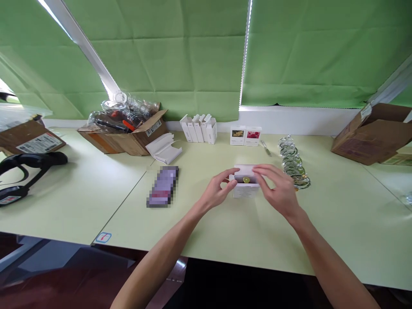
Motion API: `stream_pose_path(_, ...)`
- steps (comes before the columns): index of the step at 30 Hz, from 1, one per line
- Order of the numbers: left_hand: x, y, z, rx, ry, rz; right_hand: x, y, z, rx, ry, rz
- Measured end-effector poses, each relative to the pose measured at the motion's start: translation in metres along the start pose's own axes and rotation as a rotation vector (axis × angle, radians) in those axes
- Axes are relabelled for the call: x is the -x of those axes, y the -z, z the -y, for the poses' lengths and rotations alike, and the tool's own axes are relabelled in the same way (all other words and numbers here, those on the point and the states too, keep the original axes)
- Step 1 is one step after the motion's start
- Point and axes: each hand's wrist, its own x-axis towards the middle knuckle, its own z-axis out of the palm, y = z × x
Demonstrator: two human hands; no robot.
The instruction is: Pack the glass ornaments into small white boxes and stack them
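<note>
A small white box stands on the pale green table in front of me, its top flap raised. Something with a gold cap shows inside the opening. My left hand grips the box's left side with thumb and fingers. My right hand curls over its right side and top flap. Both hands are closed on the box.
A row of clear wrapped items lies just right of my hands. Several white boxes and two picture boxes stand at the back. Open cardboard cartons sit at back left and far right. A blurred purple object and flat white cartons lie left.
</note>
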Motion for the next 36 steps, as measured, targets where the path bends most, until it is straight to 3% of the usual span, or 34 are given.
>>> stream_pose_path(2, 0.0, -0.001, 0.006, -0.014, -0.077, -0.008, 0.006, 0.007, -0.007, 0.019, -0.048, -0.15)
stream_pose_path(3, 0.0, -0.002, 0.009, -0.019, -0.118, -0.033, 0.009, 0.011, -0.011, 0.009, -0.081, -0.164)
stream_pose_path(7, 0.001, -0.011, 0.017, 0.027, -0.183, -0.189, 0.024, 0.017, -0.022, -0.141, -0.205, 0.018)
stream_pose_path(11, 0.001, -0.018, 0.02, 0.021, -0.223, -0.221, 0.035, 0.005, -0.027, -0.236, -0.257, 0.148)
stream_pose_path(15, -0.012, -0.02, 0.025, 0.002, -0.28, -0.264, 0.032, -0.015, -0.041, -0.308, -0.28, 0.117)
stream_pose_path(19, -0.033, -0.019, 0.03, -0.045, -0.311, -0.229, 0.016, -0.024, -0.061, -0.327, -0.257, 0.021)
stream_pose_path(22, -0.042, -0.023, 0.031, 0.01, -0.26, -0.236, 0.006, -0.024, -0.068, -0.337, -0.254, 0.025)
stream_pose_path(26, -0.042, -0.035, 0.025, 0.145, -0.109, -0.298, 0.005, -0.024, -0.066, -0.397, -0.358, 0.026)
stream_pose_path(32, -0.042, -0.042, 0.014, 0.286, 0.026, -0.347, 0.0, -0.032, -0.063, -0.422, -0.538, -0.097)
stream_pose_path(36, -0.045, -0.04, 0.012, 0.304, 0.058, -0.315, -0.008, -0.031, -0.061, -0.361, -0.501, -0.019)
